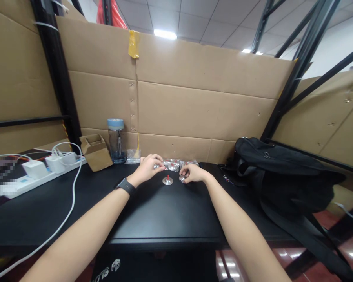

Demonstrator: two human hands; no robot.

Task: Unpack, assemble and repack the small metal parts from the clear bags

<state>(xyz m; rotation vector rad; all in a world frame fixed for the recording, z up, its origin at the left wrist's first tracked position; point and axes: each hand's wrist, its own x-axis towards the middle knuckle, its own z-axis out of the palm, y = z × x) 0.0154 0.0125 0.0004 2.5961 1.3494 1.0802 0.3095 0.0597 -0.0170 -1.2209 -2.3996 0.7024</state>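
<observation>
A small round metal disc with a red pin (167, 180) stands upright on the black table (164, 211), between my two hands. My left hand (150, 166), a black watch on its wrist, is curled over small silver parts in a clear bag (172, 165) near the cardboard wall. My right hand (192, 173) is closed in a pinch on a second small silver disc (182, 179) resting on the table just right of the pinned one.
A water bottle with a blue lid (117, 141) and a small open cardboard box (95, 151) stand at the back left. A white power strip with chargers and cables (44, 168) lies at the left. A black backpack (279, 172) sits at the right.
</observation>
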